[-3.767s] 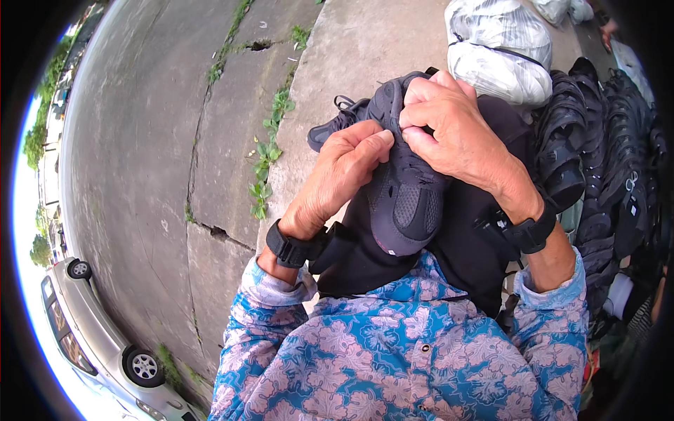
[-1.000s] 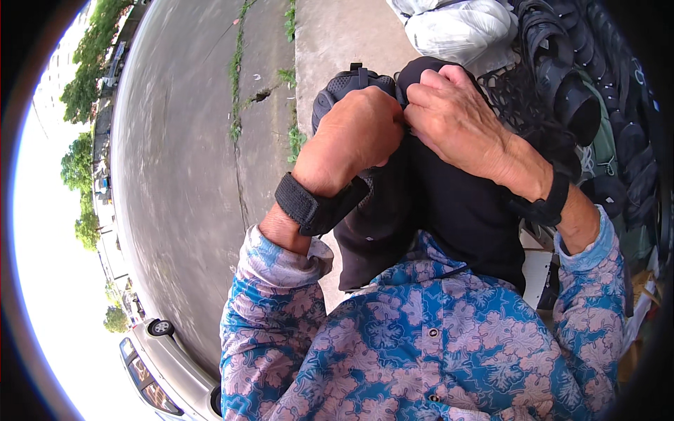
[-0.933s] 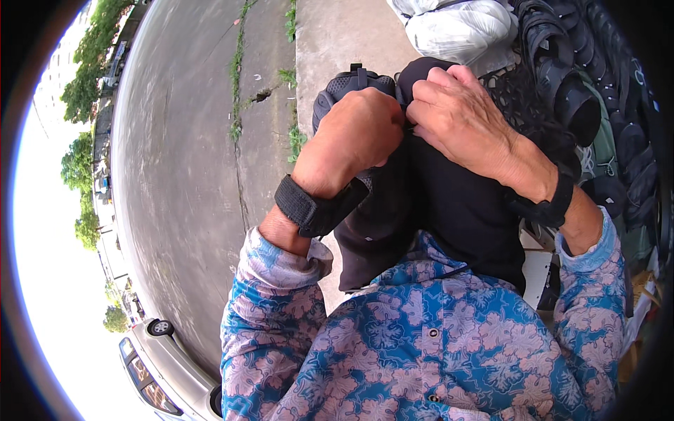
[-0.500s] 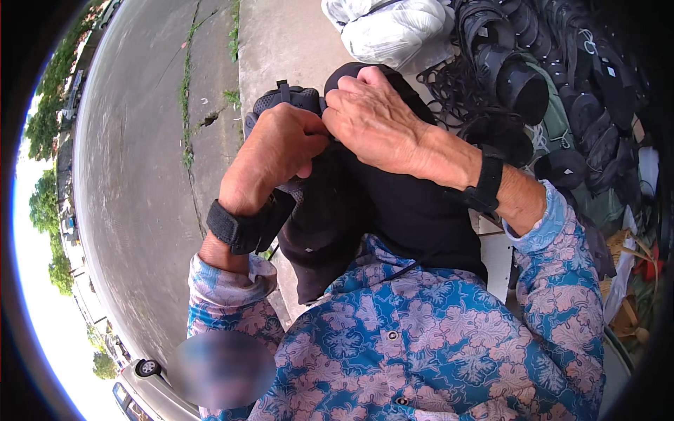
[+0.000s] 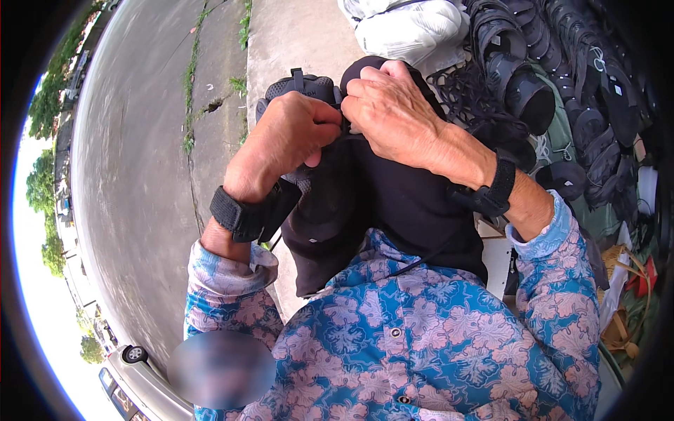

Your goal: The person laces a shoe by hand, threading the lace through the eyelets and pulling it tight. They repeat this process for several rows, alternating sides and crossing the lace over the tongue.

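Observation:
A dark grey mesh piece (image 5: pixel 303 85) with a small loop on its top edge, shaped like a shoe's tongue and collar, rests over my left knee. My left hand (image 5: pixel 291 137) is closed against its near side, thumb and fingers pinched together. Right beside it, over the right knee, my right hand (image 5: pixel 393 112) has its fingers curled into a pinch. The two sets of fingertips almost meet. What lies between them is mostly hidden; a thin dark strand seems to show there. Black trousers (image 5: pixel 428 189) cover my legs beneath both hands.
Rows of stacked black curved pieces (image 5: pixel 530 95) lie at the right, next to a tangle of black cords (image 5: pixel 467 102). A white plastic bundle (image 5: pixel 414 31) sits at the far side. Cracked grey pavement (image 5: pixel 140 182) stretches left, where a silver car (image 5: pixel 137 382) stands.
Both hands and the mesh piece sit slightly farther right in view, along with the surroundings. The fingers stay pinched close together.

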### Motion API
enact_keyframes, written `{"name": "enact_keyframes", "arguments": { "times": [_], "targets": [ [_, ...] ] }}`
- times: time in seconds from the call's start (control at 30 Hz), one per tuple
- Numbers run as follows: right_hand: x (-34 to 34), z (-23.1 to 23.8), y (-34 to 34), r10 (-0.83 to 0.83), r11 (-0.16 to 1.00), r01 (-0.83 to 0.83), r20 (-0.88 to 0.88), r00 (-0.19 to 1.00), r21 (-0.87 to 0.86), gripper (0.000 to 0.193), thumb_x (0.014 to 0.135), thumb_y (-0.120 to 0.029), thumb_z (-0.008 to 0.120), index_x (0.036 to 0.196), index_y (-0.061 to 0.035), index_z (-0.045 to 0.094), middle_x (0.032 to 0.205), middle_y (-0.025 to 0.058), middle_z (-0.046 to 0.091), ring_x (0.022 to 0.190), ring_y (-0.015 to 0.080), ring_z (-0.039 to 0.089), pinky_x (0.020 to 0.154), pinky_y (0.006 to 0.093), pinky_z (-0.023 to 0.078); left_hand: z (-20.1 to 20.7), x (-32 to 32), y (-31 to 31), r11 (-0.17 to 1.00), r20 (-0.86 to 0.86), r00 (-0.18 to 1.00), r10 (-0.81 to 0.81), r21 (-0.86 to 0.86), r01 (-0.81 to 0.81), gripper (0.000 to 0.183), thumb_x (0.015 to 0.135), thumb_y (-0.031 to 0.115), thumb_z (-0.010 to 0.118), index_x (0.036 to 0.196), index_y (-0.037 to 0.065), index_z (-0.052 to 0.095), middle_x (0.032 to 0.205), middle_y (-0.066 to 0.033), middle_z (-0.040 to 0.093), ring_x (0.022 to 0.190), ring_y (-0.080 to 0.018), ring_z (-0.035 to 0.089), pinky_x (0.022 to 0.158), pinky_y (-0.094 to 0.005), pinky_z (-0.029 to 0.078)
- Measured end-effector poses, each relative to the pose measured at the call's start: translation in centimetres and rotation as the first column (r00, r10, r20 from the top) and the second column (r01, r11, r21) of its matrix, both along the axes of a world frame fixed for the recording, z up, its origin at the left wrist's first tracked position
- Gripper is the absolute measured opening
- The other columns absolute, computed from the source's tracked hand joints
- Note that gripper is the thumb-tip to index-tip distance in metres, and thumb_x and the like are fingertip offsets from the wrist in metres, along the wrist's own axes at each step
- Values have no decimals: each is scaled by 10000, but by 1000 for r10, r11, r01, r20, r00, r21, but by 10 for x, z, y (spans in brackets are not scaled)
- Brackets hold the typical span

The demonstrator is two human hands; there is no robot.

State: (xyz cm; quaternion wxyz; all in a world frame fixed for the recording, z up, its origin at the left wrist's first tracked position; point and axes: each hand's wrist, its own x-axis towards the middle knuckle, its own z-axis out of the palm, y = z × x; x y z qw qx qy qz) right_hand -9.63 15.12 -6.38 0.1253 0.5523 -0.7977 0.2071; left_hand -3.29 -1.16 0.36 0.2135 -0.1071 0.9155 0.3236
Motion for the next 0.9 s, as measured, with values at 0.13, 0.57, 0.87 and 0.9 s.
{"name": "enact_keyframes", "arguments": {
  "times": [0.13,0.57,0.87,0.9],
  "targets": [
    [0,1,1,43,999,-45,43,998,27,129,644,-47,707,770,-51,683,826,59,637,909,221,590,836,417,387,1,0,0,1000,3,1000,5,4,-5,173,830,82,620,955,38,731,538,-53,562,478,-105,538,489,-286,445],
    [6,-1,-1,7,999,-6,6,1000,-35,88,650,-30,676,738,-38,668,746,59,603,835,231,574,841,411,380,-3,0,0,998,-38,999,34,54,-32,180,818,79,607,940,46,735,554,-52,570,493,-109,539,472,-284,438],
    [5,3,9,-39,998,40,33,999,-39,86,744,-124,723,782,-77,663,893,43,552,943,230,522,858,415,363,-8,-2,3,999,-100,995,-6,43,10,177,824,109,627,959,44,721,551,-27,555,493,-88,516,467,-276,412],
    [4,2,7,-47,999,47,11,999,1,83,735,-117,721,772,-76,659,885,43,551,939,231,522,859,416,361,-9,-2,3,999,-122,992,-18,24,21,166,817,110,628,939,49,724,551,-40,567,496,-90,530,473,-278,423]
  ]
}}
